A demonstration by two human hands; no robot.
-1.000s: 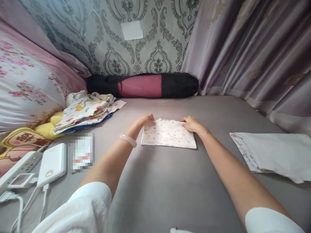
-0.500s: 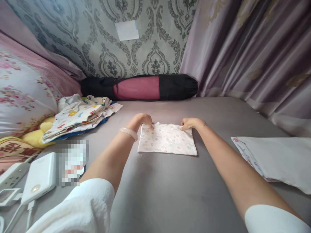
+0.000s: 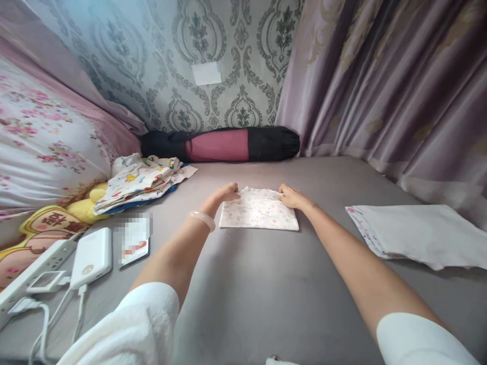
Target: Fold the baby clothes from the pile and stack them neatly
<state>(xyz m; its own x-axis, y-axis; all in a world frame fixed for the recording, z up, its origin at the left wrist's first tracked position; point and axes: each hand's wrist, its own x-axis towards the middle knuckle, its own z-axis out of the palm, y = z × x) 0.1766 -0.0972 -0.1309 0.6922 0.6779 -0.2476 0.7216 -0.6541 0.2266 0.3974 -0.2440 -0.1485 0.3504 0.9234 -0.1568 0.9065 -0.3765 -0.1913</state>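
A small folded garment [image 3: 259, 213], white with a tiny pastel print, lies flat on the grey bed sheet in the middle of the head view. Its far edge looks gathered and wavy. My left hand [image 3: 229, 192], with a pale bangle on the wrist, has its fingers closed at the far left corner of the garment. At the far right corner, my right hand [image 3: 291, 195] pinches the same edge. The fingertips of both hands are partly hidden.
A pile of printed clothes [image 3: 140, 182] lies at left by a floral pillow [image 3: 57, 137]. Nearer are a phone-like item [image 3: 135, 243], a white power bank [image 3: 91, 258] and a power strip [image 3: 41, 268]. Folded white cloth [image 3: 414, 230] is at right; a black-and-pink rolled bag [image 3: 216, 145] lies along the wall.
The view has shifted and tilted slightly upward. My left hand has drawn back from the garment's top face to its far left corner. My right hand still grips the far right corner.
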